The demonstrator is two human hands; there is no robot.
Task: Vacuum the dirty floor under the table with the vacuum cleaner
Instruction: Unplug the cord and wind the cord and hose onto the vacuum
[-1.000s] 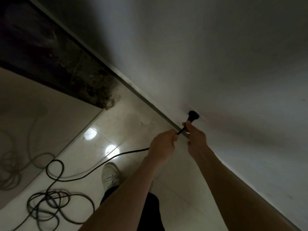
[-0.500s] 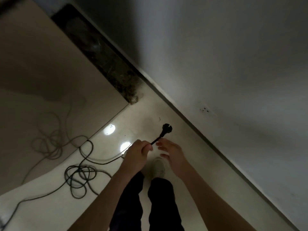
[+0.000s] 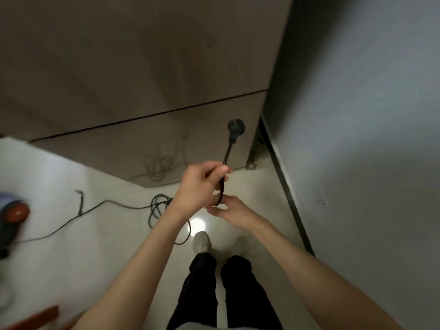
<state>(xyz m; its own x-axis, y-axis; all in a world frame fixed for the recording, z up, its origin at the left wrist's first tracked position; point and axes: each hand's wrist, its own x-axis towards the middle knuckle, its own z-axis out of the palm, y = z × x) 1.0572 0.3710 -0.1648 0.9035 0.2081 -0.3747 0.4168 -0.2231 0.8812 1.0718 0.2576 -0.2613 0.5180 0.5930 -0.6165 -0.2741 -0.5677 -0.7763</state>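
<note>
Nearest are the person's dark trouser legs [image 3: 214, 291] and two pale shoes [image 3: 202, 241] planted on the glossy light floor [image 3: 100, 253], with a bright lamp reflection just ahead of the toes. Both bare forearms reach forward above them. The right hand [image 3: 234, 210] sits lower, fingers loosely curled around the black cord [image 3: 221, 194] where it drops out of the other fist; how firm that grip is I cannot tell. The left hand [image 3: 202, 184] is just above and touching it, its grip clenched on the cord, thumb pressed on top. From that fist the cord rises stiffly to the round black plug [image 3: 235, 129], held up in the air, well apart from the grey wall [image 3: 357, 115] on the right. The rest of the cord lies in loose coils on the floor behind the left arm and trails away left toward the vacuum cleaner [image 3: 12, 215], a blurred blue and red body at the frame's left edge. Beyond stands a tall brown cabinet face [image 3: 142, 67], its sheen mirroring the coils.
</note>
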